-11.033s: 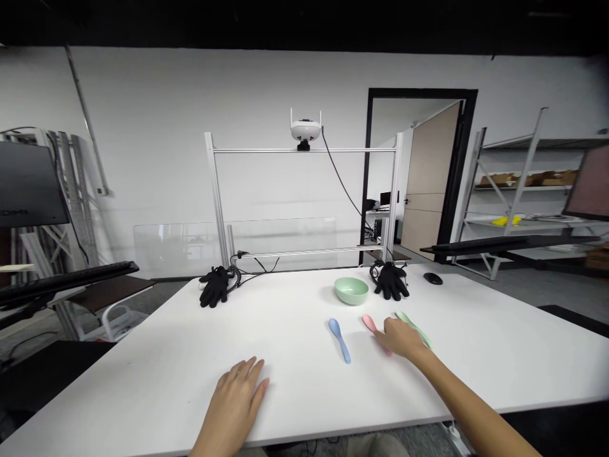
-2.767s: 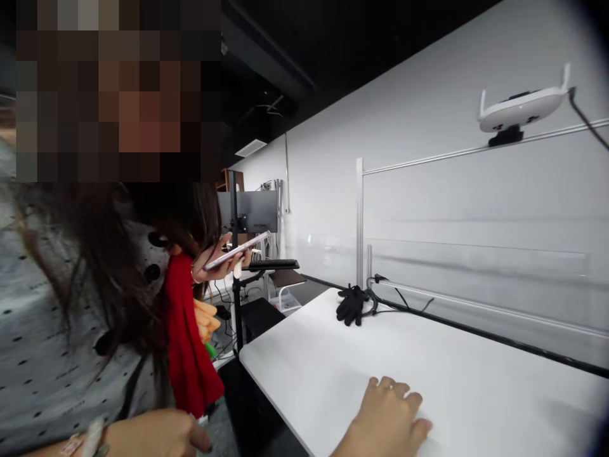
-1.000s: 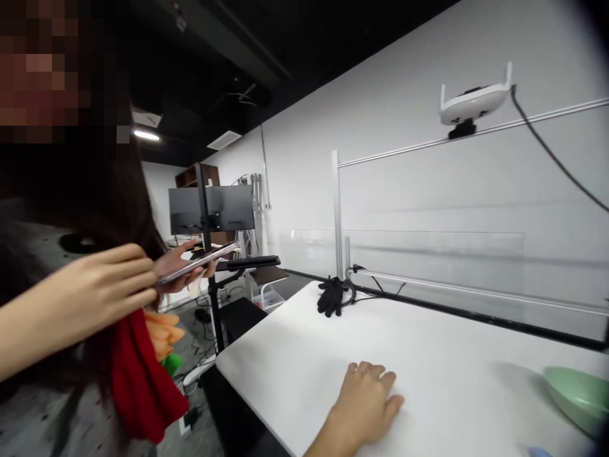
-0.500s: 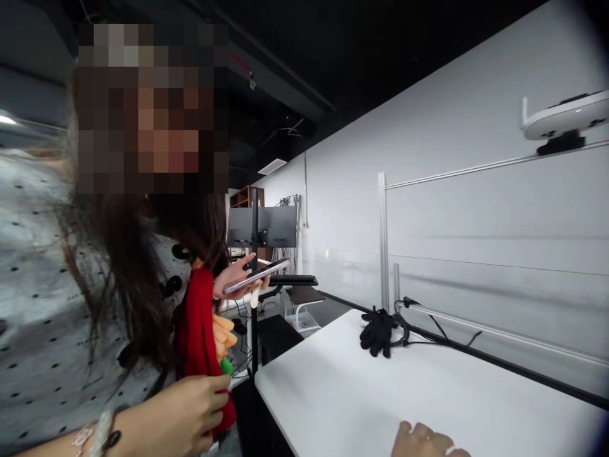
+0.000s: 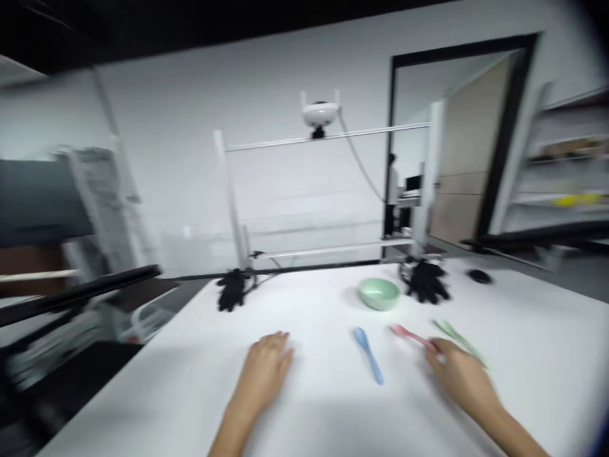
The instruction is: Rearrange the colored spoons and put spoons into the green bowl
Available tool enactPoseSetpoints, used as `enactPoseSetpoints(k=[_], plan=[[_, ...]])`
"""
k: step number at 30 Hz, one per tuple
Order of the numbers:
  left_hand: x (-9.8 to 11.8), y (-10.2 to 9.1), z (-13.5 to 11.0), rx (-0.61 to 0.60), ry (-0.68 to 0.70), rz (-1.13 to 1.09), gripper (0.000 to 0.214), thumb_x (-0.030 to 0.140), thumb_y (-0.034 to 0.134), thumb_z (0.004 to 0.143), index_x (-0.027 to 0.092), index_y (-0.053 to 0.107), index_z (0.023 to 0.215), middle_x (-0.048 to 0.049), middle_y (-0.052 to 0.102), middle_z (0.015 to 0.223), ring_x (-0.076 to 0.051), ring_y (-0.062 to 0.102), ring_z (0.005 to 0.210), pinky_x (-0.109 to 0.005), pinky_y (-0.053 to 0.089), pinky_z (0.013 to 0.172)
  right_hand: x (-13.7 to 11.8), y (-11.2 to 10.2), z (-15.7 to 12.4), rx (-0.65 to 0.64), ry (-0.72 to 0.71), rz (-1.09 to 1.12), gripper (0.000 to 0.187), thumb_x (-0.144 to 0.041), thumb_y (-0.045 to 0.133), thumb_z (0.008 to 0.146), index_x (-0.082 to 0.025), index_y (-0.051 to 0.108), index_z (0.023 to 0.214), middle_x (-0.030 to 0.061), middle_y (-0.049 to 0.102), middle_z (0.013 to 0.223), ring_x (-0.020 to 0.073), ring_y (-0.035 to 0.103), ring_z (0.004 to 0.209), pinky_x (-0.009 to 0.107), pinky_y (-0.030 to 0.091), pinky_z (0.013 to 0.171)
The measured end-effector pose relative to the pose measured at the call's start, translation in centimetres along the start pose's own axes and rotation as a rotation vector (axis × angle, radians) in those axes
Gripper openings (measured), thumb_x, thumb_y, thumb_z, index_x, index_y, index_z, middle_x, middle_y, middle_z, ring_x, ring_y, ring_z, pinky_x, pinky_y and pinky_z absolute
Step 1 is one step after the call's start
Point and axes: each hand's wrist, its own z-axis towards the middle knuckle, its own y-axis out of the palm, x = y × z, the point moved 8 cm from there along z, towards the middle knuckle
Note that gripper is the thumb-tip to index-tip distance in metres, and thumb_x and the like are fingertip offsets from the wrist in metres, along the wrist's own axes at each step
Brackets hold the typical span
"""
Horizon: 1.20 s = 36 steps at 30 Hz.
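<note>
My left hand (image 5: pixel 264 384) is palm down on the white tabletop (image 5: pixel 328 416), fingers slightly apart, empty, nothing near it except the bare table. My right hand (image 5: pixel 459 374) is at the right side of the table, fingers together and curved down over the handle end of a pink plastic spoon (image 5: pixel 409 336). Frame is blurry, so can't tell if I'm actually gripping it or just touching it. Bowl of the spoon points left, away from my hand.

A pale green plastic spoon (image 5: pixel 459 343) lies just behind my right hand, at an angle, not clearly touched. A blue plastic spoon (image 5: pixel 367 355) lies between my hands, nearer the right one, bowl end up. Further back, a mint green round bowl (image 5: pixel 379 294) sits upright, empty as far as I can see, just beside a black glove (image 5: pixel 427 282). Another black glove (image 5: pixel 231 289) lies well left, by the foot of an aluminium frame (image 5: pixel 328 136) with a white camera (image 5: pixel 318 114) on top bar. Black mouse (image 5: pixel 479 276) far right.
</note>
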Motion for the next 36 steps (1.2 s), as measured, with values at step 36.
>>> enactPoseSetpoints(k=[36], plan=[[-0.6,0.6,0.7,-0.017,-0.037,0.102,0.054,0.043,0.031,0.105,0.019,0.058,0.145,-0.0104,0.061,0.148,-0.029,0.055,0.137,-0.047,0.045,0.111,3.6,0.9,-1.3,-0.201,0.089,-0.11,0.032,-0.041,0.035,0.096,-0.019,0.058,0.091,0.0133,0.067,0.1,0.028,0.067,0.086,0.035,0.041,0.067]])
